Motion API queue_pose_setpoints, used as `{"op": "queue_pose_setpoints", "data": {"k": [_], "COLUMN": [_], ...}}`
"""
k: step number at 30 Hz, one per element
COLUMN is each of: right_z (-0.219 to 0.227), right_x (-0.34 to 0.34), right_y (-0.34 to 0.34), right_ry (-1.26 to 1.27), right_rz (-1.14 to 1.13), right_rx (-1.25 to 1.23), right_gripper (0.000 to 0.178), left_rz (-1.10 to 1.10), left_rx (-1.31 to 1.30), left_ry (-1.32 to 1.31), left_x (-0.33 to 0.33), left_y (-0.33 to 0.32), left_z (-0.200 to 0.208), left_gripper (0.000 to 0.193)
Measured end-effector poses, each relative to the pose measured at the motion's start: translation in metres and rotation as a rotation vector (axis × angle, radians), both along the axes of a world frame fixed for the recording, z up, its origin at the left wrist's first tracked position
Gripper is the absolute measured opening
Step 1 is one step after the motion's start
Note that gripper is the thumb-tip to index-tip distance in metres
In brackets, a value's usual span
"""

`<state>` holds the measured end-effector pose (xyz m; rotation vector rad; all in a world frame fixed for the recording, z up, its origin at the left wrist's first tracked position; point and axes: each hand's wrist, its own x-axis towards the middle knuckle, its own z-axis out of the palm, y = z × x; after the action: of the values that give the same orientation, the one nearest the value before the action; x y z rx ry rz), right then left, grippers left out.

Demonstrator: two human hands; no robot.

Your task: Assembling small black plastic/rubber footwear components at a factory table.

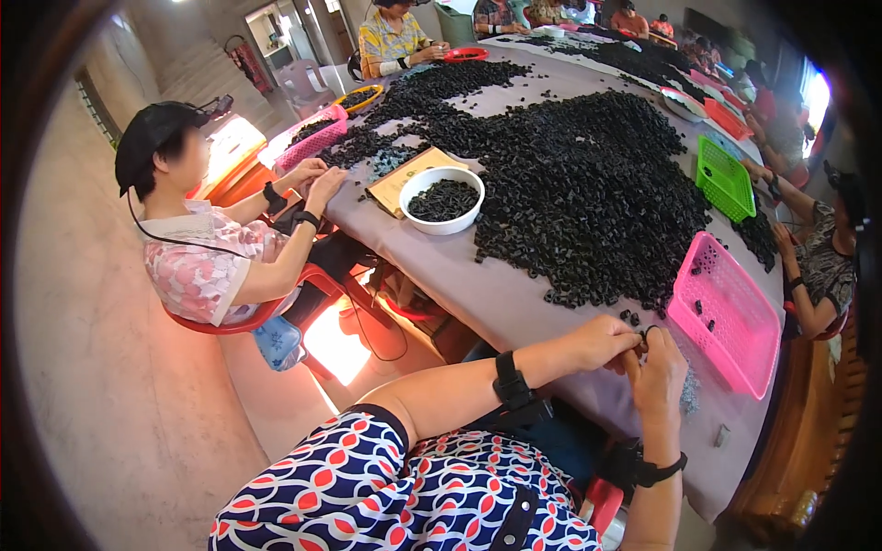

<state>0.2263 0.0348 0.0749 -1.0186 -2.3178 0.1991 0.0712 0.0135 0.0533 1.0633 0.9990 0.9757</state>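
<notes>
Black and small, one piece [647, 333] is pinched between left hand [602, 343] and right hand [659, 370], probably to steady it; pile [588, 197] and pink basket [737, 323] lie just beyond, likely for easy reach.

I look out from my own head, through a wide fisheye lens that faces down and ahead over the table [423, 266]. My shirt [312, 487] shows at the lower edge, very near; my left hand [599, 343] and right hand [660, 375] sit close, right of the middle. The table's far end lies well off, toward the top.
</notes>
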Motion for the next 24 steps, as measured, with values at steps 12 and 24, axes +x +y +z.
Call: {"op": "queue_pose_setpoints", "data": {"k": [12, 24], "right_z": [-0.001, -0.005], "right_x": [0.013, 0.015], "right_y": [-0.007, -0.004], "right_ry": [0.137, 0.153], "right_rz": [-0.014, 0.019], "right_rx": [-0.108, -0.021], "right_gripper": [0.026, 0.026], "left_rz": [-0.037, -0.041], "left_rx": [0.068, -0.009], "left_ry": [0.054, 0.069], "left_x": [0.008, 0.013], "left_y": [0.004, 0.008], "left_z": [0.001, 0.006], "left_gripper": [0.03, 0.029]}}
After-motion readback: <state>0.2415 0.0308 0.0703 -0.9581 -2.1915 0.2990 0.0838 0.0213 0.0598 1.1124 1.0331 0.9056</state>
